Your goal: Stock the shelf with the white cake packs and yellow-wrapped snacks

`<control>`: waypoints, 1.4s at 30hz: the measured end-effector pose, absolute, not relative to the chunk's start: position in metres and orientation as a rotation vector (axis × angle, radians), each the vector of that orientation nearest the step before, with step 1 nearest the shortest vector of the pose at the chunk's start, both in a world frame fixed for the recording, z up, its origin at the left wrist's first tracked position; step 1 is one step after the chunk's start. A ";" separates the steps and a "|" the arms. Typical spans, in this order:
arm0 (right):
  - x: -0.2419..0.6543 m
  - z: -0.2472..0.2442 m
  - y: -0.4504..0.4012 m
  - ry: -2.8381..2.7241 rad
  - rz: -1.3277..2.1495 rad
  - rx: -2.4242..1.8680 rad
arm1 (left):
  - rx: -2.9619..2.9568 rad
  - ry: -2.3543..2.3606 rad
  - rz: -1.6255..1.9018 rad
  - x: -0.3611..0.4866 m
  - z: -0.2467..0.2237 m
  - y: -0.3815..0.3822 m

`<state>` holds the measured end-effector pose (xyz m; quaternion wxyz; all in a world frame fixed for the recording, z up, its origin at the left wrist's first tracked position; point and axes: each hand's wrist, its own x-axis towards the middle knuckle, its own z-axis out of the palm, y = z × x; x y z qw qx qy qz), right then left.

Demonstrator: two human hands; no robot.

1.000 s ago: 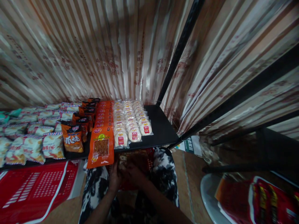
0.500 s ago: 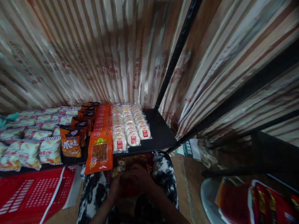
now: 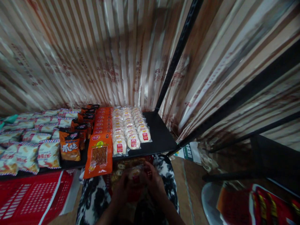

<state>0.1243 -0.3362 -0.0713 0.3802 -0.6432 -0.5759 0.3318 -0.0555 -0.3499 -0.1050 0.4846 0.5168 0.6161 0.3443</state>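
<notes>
In the head view, my left hand [image 3: 122, 189] and my right hand [image 3: 153, 181] are low over my lap, in shadow below the shelf edge. Between them is a round pale rice cracker in a clear packet [image 3: 136, 174] with a red label. Fingers of both hands are closed at its sides, slightly blurred. Under and behind them lies a red basket [image 3: 134, 195] with more wrapped snacks [image 3: 120, 167]. Just above, rows of similar packed rice crackers [image 3: 133, 140] stand on the black shelf [image 3: 161, 134], beside orange snack-stick packets [image 3: 99, 156].
Left on the shelf are orange-and-black bags [image 3: 69, 145] and white snack bags [image 3: 48, 154]. A red basket with a white handle [image 3: 28, 193] stands lower left. Black shelf posts [image 3: 174, 56] rise at right. Lower right are red packages [image 3: 272, 203] and a pale basin [image 3: 208, 197].
My hands were close together over the basket. Now they are apart with the cracker packet visible between them, the right hand having moved right. The shelf goods have stayed put.
</notes>
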 end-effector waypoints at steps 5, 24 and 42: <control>0.119 -0.060 -0.337 -1.412 1.032 -1.623 | 1.279 1.343 0.928 -0.049 -0.076 -0.343; 0.113 -0.063 -0.332 -1.410 0.986 -1.585 | 1.169 1.520 1.034 -0.042 -0.051 -0.337; 0.118 -0.057 -0.323 -1.461 0.774 -1.718 | 1.299 1.581 1.011 -0.034 -0.039 -0.330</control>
